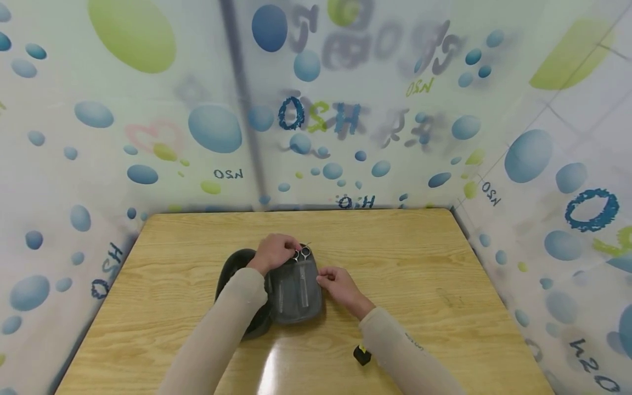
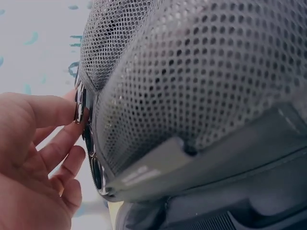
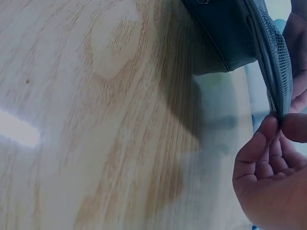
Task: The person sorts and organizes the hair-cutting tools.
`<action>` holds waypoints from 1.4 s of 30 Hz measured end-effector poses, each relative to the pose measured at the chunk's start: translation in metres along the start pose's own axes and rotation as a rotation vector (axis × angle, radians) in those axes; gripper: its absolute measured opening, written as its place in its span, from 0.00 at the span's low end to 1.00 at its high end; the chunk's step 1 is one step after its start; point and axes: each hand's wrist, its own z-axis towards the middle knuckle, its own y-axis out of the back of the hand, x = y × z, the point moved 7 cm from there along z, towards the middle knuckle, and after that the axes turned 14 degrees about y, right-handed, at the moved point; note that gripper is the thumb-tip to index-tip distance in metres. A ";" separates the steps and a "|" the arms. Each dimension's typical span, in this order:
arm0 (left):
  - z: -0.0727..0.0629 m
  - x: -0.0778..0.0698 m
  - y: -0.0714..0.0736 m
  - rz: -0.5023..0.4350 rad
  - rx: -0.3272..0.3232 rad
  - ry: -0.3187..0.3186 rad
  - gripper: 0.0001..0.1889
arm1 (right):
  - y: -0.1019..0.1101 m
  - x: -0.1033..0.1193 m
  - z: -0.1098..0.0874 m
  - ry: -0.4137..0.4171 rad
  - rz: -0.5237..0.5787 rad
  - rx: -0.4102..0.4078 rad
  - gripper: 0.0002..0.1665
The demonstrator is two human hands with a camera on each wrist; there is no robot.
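Observation:
A dark grey zip case (image 1: 292,299) lies open, its flap with a mesh pocket on the right and its deeper half on the left. Metal finger rings of scissors (image 1: 305,252) stick out past the far edge of the pocket. My left hand (image 1: 276,252) pinches one of these rings between thumb and finger; the left wrist view shows the ring (image 2: 79,109) beside the mesh (image 2: 192,72). The blades are largely hidden by the pocket. With thumb and forefinger, my right hand (image 1: 342,283) pinches the flap's right edge (image 3: 276,91), which is tilted up from the table.
Both hands work over a wooden table (image 1: 419,263). A small black and yellow object (image 1: 362,355) lies near the right forearm. Behind and beside the table hang pale curtains (image 1: 316,137) printed with blue and green spots.

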 end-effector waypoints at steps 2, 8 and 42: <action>0.000 0.000 0.001 0.030 -0.008 -0.002 0.10 | 0.000 0.001 -0.001 0.003 -0.003 0.000 0.15; 0.000 0.001 -0.001 0.074 0.029 -0.002 0.09 | 0.001 0.002 0.000 -0.002 -0.018 -0.014 0.15; -0.001 -0.008 -0.015 0.286 0.033 -0.094 0.23 | 0.000 0.003 0.000 0.013 0.009 -0.030 0.15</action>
